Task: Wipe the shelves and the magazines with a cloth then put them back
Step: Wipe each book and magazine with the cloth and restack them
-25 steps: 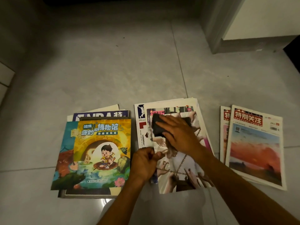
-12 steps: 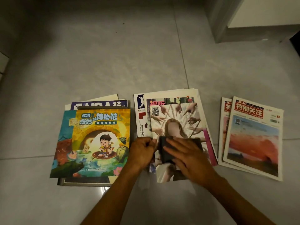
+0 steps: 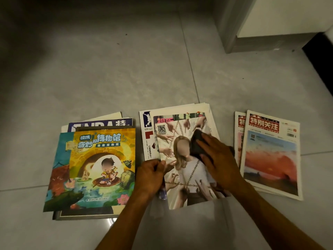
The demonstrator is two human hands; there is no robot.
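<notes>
Three stacks of magazines lie on a grey tiled floor. On top of the middle stack is a magazine (image 3: 182,170) whose cover shows a woman and chains. My left hand (image 3: 152,175) pinches its left edge. My right hand (image 3: 219,159) presses a dark cloth (image 3: 195,144) flat on the right side of that cover, fingers straight. The left stack is topped by a yellow children's picture book (image 3: 100,165). The right stack is topped by a magazine with a red title and a sunset picture (image 3: 270,156).
The grey base of a white cabinet or wall corner (image 3: 261,44) stands at the back right, with a dark gap (image 3: 322,56) beside it. Bare floor tiles (image 3: 108,69) stretch beyond the stacks.
My right hand slid the cloth from the top of the cover down to its lower part, then up to the right side. My left hand has kept hold of the left edge.
</notes>
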